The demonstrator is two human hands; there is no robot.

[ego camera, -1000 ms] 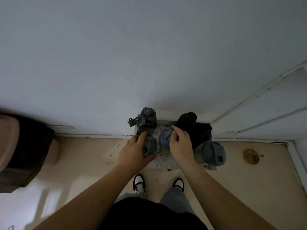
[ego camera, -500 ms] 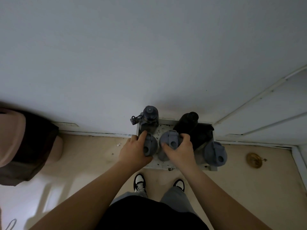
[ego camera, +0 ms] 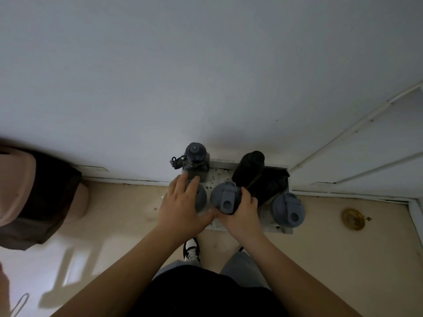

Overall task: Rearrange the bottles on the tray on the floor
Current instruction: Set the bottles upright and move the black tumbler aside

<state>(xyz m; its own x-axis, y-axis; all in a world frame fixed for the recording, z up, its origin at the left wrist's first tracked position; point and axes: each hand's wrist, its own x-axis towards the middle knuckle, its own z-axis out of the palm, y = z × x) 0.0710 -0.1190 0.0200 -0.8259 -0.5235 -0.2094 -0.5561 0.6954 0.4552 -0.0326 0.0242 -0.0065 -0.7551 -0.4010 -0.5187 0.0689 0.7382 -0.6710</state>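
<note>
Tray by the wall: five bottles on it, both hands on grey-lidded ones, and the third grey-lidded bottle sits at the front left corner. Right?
Nearly. The head view shows the third grey-lidded bottle at the tray's front right corner, not the left. The rest holds: five bottles, left hand on one grey lid, right hand gripping the middle grey-lidded bottle.

Dim white wall (ego camera: 206, 65) meets beige floor (ego camera: 343, 259); a pink bin (ego camera: 27, 193) stands left.

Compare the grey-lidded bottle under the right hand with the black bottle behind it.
The grey-lidded bottle has a wide flat grey flip lid; the black bottle is dark all over with a narrower cap. The right hand holds the grey-lidded one; the black one stands untouched. Both stand on the tray.
</note>
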